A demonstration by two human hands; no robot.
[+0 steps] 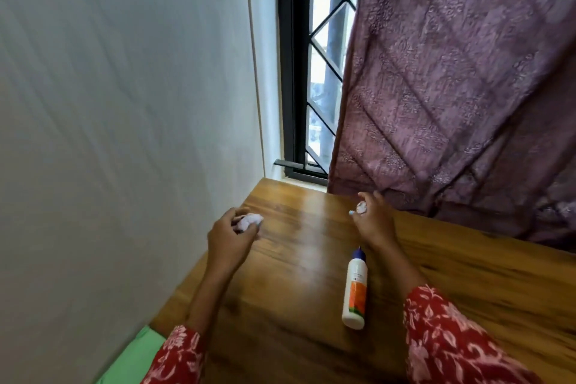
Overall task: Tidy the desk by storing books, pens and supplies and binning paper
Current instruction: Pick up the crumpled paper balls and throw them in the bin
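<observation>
Found paper gathered but unbinned: left hand gripped a crumpled wad at 9 o'clock on the desk, right hand clutched a smaller wad at 12, glue bottle lay unstored at centre.

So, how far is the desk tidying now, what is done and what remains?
No books or pens lie on the visible part of the desk, so those may be stored. In hand: the left hand grips a crumpled paper, and the right hand holds another paper ball; neither is binned. Left: the glue bottle still lying on the wood.
</observation>
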